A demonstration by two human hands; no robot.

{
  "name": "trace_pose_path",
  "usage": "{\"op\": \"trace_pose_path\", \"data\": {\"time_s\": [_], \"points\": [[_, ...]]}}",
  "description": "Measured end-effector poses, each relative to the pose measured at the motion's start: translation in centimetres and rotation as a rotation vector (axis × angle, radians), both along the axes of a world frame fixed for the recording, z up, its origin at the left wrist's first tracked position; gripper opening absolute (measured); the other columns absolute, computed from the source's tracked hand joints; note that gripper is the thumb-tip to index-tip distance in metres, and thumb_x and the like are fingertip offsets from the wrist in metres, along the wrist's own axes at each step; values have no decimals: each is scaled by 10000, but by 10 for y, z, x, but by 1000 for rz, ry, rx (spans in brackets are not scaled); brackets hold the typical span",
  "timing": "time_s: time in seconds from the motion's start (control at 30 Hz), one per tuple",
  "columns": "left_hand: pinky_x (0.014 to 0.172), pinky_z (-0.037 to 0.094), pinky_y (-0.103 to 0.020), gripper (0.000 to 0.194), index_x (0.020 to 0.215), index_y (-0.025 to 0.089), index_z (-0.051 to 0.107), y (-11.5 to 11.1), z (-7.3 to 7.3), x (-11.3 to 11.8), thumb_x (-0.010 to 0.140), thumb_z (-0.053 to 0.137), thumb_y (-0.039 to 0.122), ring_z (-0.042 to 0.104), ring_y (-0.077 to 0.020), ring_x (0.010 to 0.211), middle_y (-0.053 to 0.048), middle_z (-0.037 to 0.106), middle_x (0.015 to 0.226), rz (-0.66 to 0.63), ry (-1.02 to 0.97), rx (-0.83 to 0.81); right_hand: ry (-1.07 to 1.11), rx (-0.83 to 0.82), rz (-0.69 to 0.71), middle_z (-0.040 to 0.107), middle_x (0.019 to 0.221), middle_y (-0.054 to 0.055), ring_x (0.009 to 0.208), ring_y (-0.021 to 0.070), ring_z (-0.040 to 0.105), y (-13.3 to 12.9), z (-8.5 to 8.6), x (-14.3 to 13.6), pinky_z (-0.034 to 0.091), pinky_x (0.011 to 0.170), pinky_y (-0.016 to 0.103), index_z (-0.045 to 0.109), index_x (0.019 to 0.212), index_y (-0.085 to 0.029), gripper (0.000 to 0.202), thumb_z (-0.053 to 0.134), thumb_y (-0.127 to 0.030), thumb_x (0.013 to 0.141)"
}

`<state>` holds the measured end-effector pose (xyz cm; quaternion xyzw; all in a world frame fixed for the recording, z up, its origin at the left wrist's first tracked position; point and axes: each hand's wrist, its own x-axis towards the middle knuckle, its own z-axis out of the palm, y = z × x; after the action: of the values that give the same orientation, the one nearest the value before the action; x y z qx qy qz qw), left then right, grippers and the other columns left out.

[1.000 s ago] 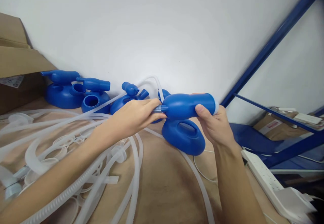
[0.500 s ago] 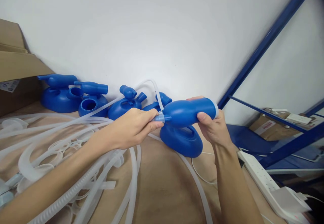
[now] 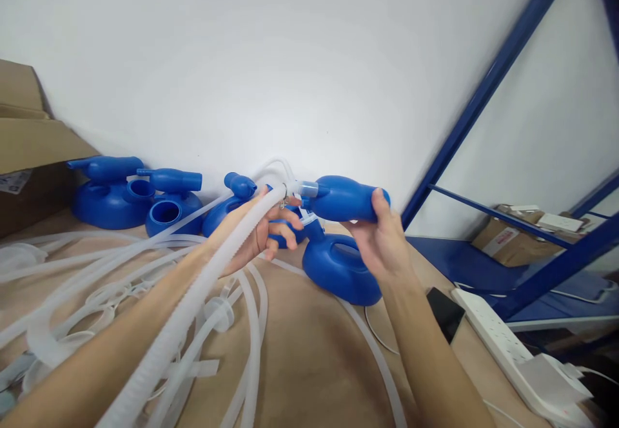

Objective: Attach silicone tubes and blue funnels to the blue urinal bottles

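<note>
Partly covered — blue fitting (image 3: 342, 198), in right hand (image 3: 385, 242)

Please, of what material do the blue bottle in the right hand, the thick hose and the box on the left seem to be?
Blue bottle: probably plastic, smooth, softly shiny.
Thick hose: perhaps soft plastic or silicone, translucent, ribbed.
Box: apparently cardboard, matte brown with folded flaps.

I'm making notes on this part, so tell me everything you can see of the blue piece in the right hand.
The blue piece looks like smooth plastic, with a rounded body. A clear sleeve at its left end meets the pale hose. It lies roughly level, gripped by the right hand, thumb near its right end. It's above the jug; whether they touch is unclear.
</note>
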<state>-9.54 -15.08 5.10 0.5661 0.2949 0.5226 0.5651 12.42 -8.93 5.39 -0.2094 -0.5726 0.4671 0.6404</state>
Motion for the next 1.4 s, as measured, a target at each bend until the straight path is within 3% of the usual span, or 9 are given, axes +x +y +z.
{"op": "trace_pose_path", "data": {"time_s": [0.1,0.2,0.33,0.47,0.6,0.8,1.0,1.23,1.4], "points": [[503,543,-238,444,1313,203,560,-1,-3,6,922,599,410,719,-261,934,-157,674,1205,107,7,109,45,-31,3,785,1032,60,1183,293,689,-1,-4,-11,625,936,469,708,912,-231,411,729,-635,840],[575,573,-272,415,1269,184,578,-8,-4,14,940,575,438,707,-256,963,-154,650,1236,223,94,212,49,-34,7,784,1030,59,1170,288,695,-3,-5,-14,624,942,462,711,935,-230,402,736,-620,840],[528,540,-256,428,1017,171,599,-13,-6,21,1007,442,569,681,-202,838,-101,656,1069,460,237,242,61,-39,6,780,949,50,1085,283,722,-7,-4,-14,621,934,470,704,883,-220,397,764,-608,818],[508,514,-254,427,858,192,533,-15,-10,24,1051,372,537,625,-146,681,-18,578,845,465,262,261,64,-34,-11,752,825,30,1009,271,729,-10,-4,-13,614,928,468,653,754,-215,410,783,-601,800],[524,476,-283,441,741,216,432,-19,-10,23,1074,334,488,515,-124,553,25,471,661,507,341,330,48,-28,8,753,832,39,1001,276,727,-11,-3,-12,611,919,459,674,778,-212,432,779,-632,789],[643,439,-339,519,657,227,425,-20,-14,17,1088,265,468,489,-159,594,5,500,594,561,589,474,78,-46,40,739,775,16,932,254,736,-9,-3,-9,607,919,448,696,777,-205,410,819,-596,762],[525,445,-269,479,639,220,386,-21,-18,20,1070,338,426,460,-125,533,34,410,584,450,442,328,23,-13,69,770,875,44,1044,272,724,-7,-8,-9,594,936,426,739,869,-196,420,810,-597,766],[269,311,-182,429,615,233,282,-27,-5,38,1018,364,356,185,-74,381,88,218,524,-64,-114,38,-120,181,17,723,1203,72,1135,260,678,3,-20,1,553,995,403,734,1128,-220,447,778,-549,828],[275,350,-164,435,619,221,298,-25,-8,42,1021,394,355,202,-61,381,90,243,526,-85,-143,53,-102,223,9,700,1227,82,1054,247,686,3,-19,2,583,910,391,711,1178,-228,480,766,-559,836]]}}
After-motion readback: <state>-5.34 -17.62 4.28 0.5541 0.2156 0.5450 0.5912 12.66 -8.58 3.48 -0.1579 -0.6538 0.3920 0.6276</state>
